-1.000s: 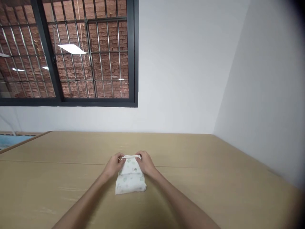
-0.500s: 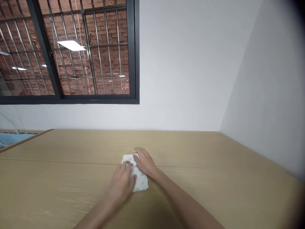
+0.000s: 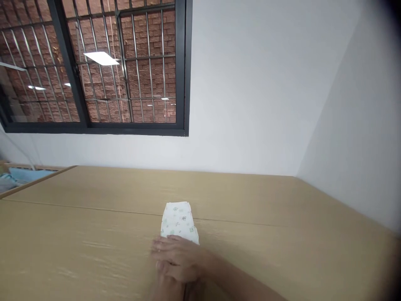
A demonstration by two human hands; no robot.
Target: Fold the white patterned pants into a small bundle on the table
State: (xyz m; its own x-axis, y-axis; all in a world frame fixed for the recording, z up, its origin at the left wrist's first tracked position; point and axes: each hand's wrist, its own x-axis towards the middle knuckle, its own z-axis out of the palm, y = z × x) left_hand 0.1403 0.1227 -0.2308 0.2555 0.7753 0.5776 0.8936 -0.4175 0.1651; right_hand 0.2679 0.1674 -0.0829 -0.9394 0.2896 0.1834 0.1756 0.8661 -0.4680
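Observation:
A folded white cloth point(image 3: 178, 219) with small green and grey prints lies flat on the tan surface, pointing away from me. My right hand point(image 3: 180, 255) reaches across its near end, fingers stretched out to the left and somewhat blurred. Below and partly under it is my left hand point(image 3: 169, 278), whose fingers are mostly covered by the right one. The near edge of the cloth is hidden by the hands, and whether the left hand grips any of it cannot be seen.
The wide tan surface point(image 3: 94, 234) has a seam across it and wrinkles at the left. A white wall point(image 3: 244, 104) and a barred window point(image 3: 134, 75) rise behind. Light blue material point(image 3: 28, 173) shows beyond the raised left edge.
Both hands have come back toward me; the right has swung from the cloth's far side to its near end, over the left. More of the cloth's top shows. The view has shifted slightly.

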